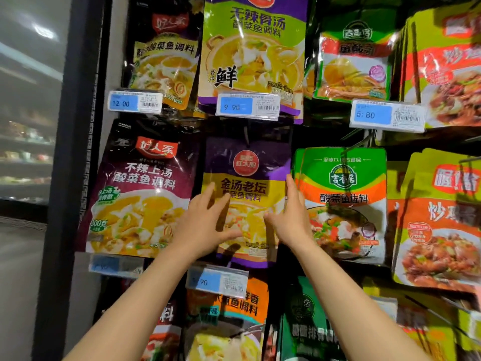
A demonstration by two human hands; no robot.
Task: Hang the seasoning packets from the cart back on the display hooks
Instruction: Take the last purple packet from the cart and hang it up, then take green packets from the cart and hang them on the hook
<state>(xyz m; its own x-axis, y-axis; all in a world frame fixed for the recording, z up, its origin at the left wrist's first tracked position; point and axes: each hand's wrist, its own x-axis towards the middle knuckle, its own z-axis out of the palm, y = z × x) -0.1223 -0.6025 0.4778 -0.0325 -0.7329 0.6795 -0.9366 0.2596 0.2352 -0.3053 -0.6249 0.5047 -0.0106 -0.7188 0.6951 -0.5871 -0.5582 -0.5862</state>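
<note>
Both hands spread flat, fingers straight: left hand point(208, 217) and right hand point(291, 214) flank the purple-and-yellow seasoning packet point(247, 178) at frame centre, hanging upright from its hook point(246, 138) directly above them.

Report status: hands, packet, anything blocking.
Left hand open, fingers flat on purple packet. Right hand open at its right edge. Packet hanging on hook. Nothing blocking.

Rows of seasoning packets point(247, 201) are hung on the display hooks point(246, 135) of a dark rack point(325, 131), with price tags point(247, 105) clipped below.
</note>
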